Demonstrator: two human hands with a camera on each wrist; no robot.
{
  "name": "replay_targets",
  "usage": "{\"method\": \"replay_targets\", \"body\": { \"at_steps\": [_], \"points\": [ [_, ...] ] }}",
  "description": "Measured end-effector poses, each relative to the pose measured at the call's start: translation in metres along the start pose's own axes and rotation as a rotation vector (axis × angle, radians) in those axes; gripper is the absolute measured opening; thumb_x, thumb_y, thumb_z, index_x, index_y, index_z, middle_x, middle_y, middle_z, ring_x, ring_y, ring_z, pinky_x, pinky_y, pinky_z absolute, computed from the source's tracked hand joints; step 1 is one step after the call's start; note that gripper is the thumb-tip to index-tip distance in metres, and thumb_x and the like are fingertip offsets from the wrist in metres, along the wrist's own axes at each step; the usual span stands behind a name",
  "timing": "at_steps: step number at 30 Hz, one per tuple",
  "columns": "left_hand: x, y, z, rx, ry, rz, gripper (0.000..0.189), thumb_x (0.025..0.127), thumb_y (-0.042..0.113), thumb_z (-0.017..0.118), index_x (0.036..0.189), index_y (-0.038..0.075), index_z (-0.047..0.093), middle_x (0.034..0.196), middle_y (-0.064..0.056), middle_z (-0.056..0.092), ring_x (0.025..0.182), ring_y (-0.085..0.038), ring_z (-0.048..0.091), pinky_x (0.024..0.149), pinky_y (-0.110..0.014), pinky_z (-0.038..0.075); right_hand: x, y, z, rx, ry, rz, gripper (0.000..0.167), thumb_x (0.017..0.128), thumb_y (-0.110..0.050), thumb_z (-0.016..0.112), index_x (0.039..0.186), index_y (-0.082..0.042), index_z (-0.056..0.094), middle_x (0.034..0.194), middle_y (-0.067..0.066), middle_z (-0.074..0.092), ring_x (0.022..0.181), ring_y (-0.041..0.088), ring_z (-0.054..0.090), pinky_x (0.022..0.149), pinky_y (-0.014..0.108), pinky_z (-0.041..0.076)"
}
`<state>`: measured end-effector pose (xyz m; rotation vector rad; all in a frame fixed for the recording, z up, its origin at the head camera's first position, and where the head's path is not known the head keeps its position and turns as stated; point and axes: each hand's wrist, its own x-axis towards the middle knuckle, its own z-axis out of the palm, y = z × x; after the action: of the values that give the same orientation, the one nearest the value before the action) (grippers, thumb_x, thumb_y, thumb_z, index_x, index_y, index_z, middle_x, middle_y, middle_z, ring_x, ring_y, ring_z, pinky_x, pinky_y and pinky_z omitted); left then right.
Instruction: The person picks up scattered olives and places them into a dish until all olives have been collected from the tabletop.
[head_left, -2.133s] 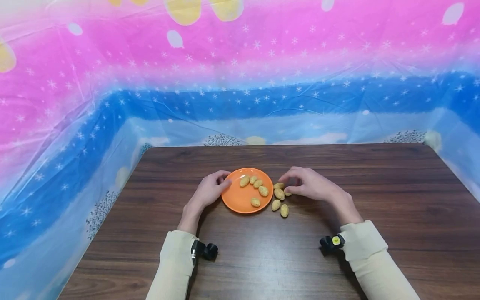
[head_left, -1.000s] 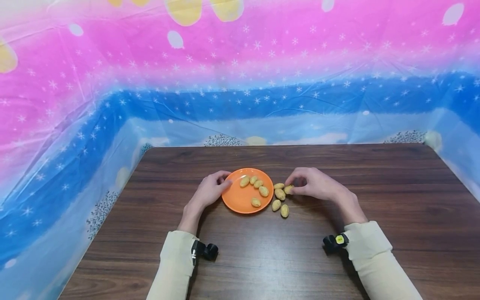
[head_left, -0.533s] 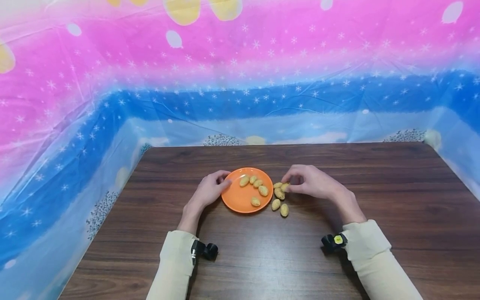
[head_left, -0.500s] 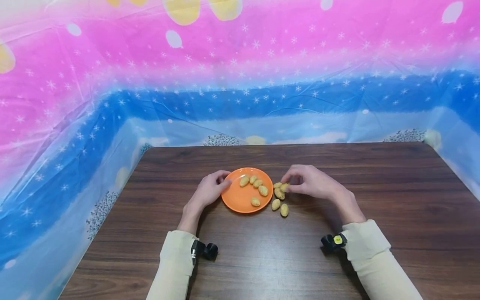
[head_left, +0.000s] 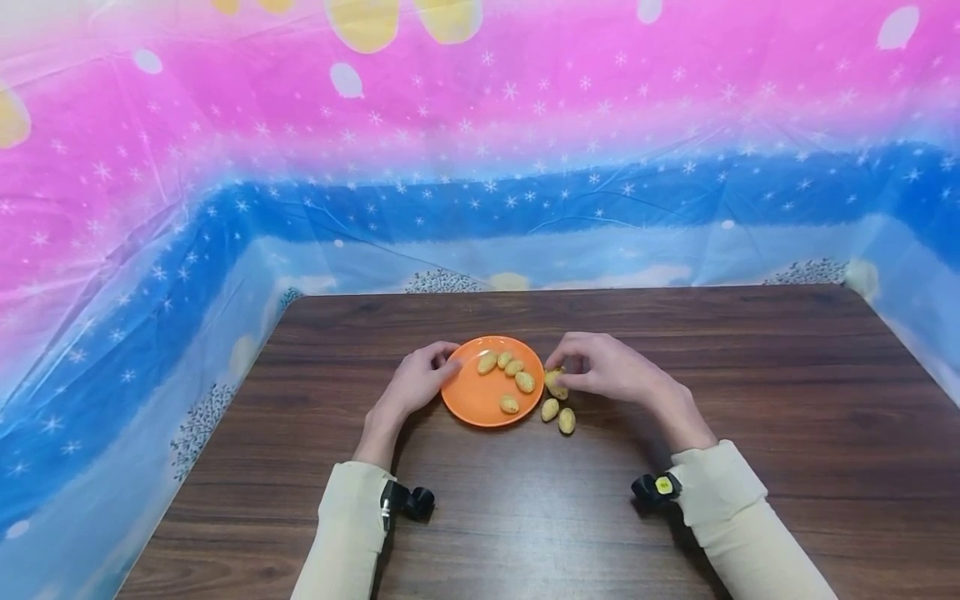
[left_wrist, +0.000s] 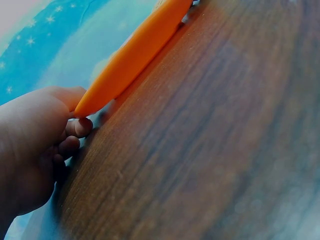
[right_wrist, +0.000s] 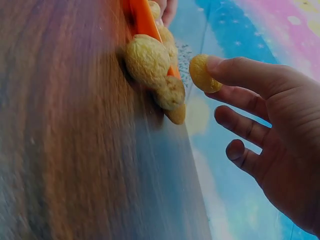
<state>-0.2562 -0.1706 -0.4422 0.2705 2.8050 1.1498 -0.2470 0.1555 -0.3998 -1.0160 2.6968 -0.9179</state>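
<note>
An orange plate [head_left: 476, 404] lies on the table with several small yellow-brown potatoes [head_left: 525, 382] on it. My left hand [head_left: 415, 382] grips the plate's left rim, thumb above and fingers curled below, as the left wrist view shows. Just right of the plate, my right hand [head_left: 617, 367] pinches one small potato [right_wrist: 202, 74] between thumb and fingertips, raised off the table. Beneath and in front of that hand, more potatoes [head_left: 567, 421] lie close to the plate's right edge. The head view partly hides the held potato and those under the fingers.
The dark wood table [head_left: 480, 517] reaches back to a pink and blue patterned cloth [head_left: 480, 192] hanging behind and at the sides. A small black camera [head_left: 417, 503] sits on the left wrist, another black camera [head_left: 651, 493] on the right.
My right hand takes a potato from the right side of the pile, lifts it and carries it left toward the plate. My left hand stays on the rim.
</note>
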Motion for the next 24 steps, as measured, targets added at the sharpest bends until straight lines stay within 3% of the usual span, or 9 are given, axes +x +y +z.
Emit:
{"method": "replay_targets", "body": {
  "at_steps": [9, 24],
  "points": [
    [-0.001, 0.0, 0.0, -0.005, -0.002, -0.002, 0.039, 0.101, 0.038, 0.055, 0.135, 0.019, 0.059, 0.09, -0.005, 0.055, 0.078, -0.021, 0.05, 0.07, -0.032, 0.038, 0.007, -0.01, 0.01, -0.03, 0.019, -0.055, 0.017, 0.092, -0.025, 0.071, 0.109, -0.022, 0.074, 0.103, -0.011, 0.064, 0.082, 0.008, 0.059, 0.075, 0.029, 0.05],
    [-0.001, 0.0, 0.0, -0.007, -0.006, -0.006, 0.039, 0.101, 0.039, 0.055, 0.134, 0.019, 0.06, 0.089, -0.004, 0.055, 0.077, -0.02, 0.051, 0.069, -0.031, 0.038, 0.013, -0.023, 0.021, -0.093, 0.06, -0.058, 0.017, 0.094, -0.029, 0.07, 0.109, -0.024, 0.074, 0.102, -0.011, 0.063, 0.083, 0.01, 0.059, 0.078, 0.032, 0.049]
  ]
}}
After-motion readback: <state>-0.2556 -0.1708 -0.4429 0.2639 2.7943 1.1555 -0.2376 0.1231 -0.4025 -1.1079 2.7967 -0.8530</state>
